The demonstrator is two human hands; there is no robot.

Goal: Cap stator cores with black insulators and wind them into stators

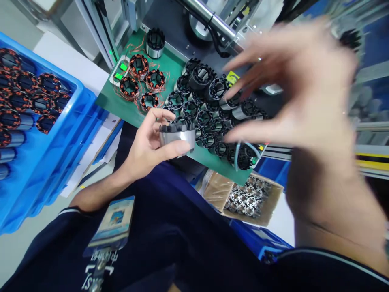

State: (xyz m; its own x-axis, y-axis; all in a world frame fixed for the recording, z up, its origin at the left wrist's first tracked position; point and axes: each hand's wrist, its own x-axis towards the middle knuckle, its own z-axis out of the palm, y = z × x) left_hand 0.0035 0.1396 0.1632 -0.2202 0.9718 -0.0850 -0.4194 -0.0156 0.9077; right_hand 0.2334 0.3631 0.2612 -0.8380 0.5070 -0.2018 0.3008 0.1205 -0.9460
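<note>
My left hand [152,142] grips a motor stator core [179,138], a silver ring with a toothed black plastic insulator on top. It is held over the near edge of a green work mat [173,162]. Raised to the right, my right hand [291,89] has its fingers and thumb spread apart with nothing between them; motion blurs it. Beneath and beside that hand, several unwound stator cores [203,117] crowd together on the mat. Several copper-wound stators [139,67] stand at the mat's left, near a lone unwound core [155,42].
A blue crate [73,97] at the left holds several wound stators [22,101]. Below the mat's right end, an open cardboard box [275,202] contains bare metal cores [247,196]. Machine framing with a metal rail [209,16] rises behind the mat.
</note>
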